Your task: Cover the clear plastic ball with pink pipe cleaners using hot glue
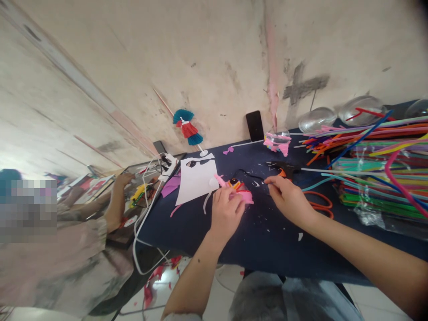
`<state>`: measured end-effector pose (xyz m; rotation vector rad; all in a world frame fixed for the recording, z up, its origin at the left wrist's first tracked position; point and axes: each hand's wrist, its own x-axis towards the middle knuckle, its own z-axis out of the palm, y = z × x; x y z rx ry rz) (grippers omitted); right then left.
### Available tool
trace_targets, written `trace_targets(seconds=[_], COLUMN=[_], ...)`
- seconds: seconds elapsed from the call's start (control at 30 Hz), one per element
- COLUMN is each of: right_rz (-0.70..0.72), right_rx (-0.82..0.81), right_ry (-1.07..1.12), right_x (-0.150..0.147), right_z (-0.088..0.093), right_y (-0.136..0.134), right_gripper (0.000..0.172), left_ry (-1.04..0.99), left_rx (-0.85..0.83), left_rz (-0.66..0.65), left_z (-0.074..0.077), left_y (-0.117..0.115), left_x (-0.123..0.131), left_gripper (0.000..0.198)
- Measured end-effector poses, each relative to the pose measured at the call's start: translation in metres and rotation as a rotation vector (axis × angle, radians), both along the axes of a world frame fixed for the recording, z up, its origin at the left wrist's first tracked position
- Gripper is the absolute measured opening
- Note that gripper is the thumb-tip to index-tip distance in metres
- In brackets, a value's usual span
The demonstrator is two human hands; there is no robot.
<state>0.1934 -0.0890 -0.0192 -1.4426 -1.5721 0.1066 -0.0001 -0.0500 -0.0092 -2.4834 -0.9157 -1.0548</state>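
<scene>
My left hand [228, 209] is closed around a pink craft figure [246, 196] with orange and red strips and a dark round spot. The palm and fingers hide part of it. To its right, my right hand [288, 198] pinches thumb and forefinger together at the end of a thin black strand [250, 173], which lies toward the figure. Just behind the right hand is a black and orange glue gun [283, 170]. A white paper sheet [197, 180] with cut-out holes lies left of the figure, beside a grey-white strip [206, 203].
Bundles of coloured pipe cleaners [384, 174] cover the right side of the dark blue table [261, 249]. Clear plastic domes [317, 119], a phone [254, 126] and a pink decorated piece [277, 143] stand by the wall. A power strip [169, 166] and a co-worker's arm [116, 200] are left.
</scene>
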Motion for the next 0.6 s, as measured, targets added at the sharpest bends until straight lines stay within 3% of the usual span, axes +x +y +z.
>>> trace_targets(seconds=[0.17,0.37,0.6], right_rz=[0.105,0.207,0.199], right_rx=[0.014,-0.129,-0.134], right_ry=[0.024,0.130,0.141], right_x=[0.004,-0.008,-0.021], right_z=[-0.005,-0.009,-0.005], right_y=[-0.002,-0.006,-0.004], right_gripper=[0.019,0.022,0.022], left_ry=[0.080,0.071,0.061], left_rx=[0.008,0.065,0.116], left_rz=[-0.004,-0.050,-0.077], left_z=[0.003,0.001,-0.007], left_y=[0.000,-0.006,-0.010], left_x=[0.005,0.000,-0.016], left_gripper=[0.007,0.008,0.007])
